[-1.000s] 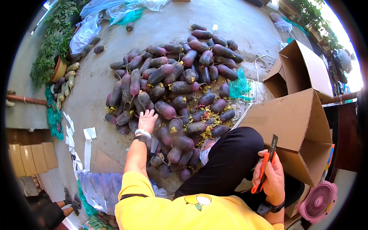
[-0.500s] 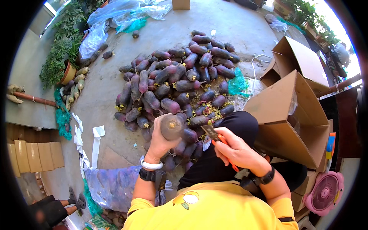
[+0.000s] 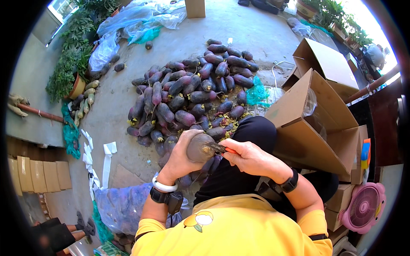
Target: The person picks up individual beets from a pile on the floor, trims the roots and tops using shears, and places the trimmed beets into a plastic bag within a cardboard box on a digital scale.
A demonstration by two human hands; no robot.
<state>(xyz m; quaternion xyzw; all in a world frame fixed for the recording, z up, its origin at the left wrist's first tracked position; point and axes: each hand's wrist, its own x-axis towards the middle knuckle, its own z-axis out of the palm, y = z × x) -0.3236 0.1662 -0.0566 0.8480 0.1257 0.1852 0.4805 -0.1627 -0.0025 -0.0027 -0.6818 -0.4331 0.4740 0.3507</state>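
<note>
My left hand (image 3: 181, 160) is wrapped round a dark purple radish (image 3: 199, 149), its pale-brown crown end turned up and to the right. In my right hand (image 3: 250, 158) is an orange-handled knife (image 3: 217, 147) with a dark, stained blade. The blade touches the radish at its crown; its exact edge is hard to make out. Just beyond both hands spreads a big heap of purple radishes (image 3: 185, 117), several with small yellowish sprouts, lying on the concrete floor.
Open cardboard boxes (image 3: 294, 117) stand at the right, above a pink fan (image 3: 363, 208). A clear plastic bag of radishes (image 3: 124, 209) lies at lower left. Green netting (image 3: 257, 91) lies beside the heap. Potted plants (image 3: 64, 77) line the left wall. Another person's legs (image 3: 64, 232) show at lower left.
My right hand has moved left, bringing the knife blade against the radish's crown. My left hand has shifted slightly right and down with the radish, still held.
</note>
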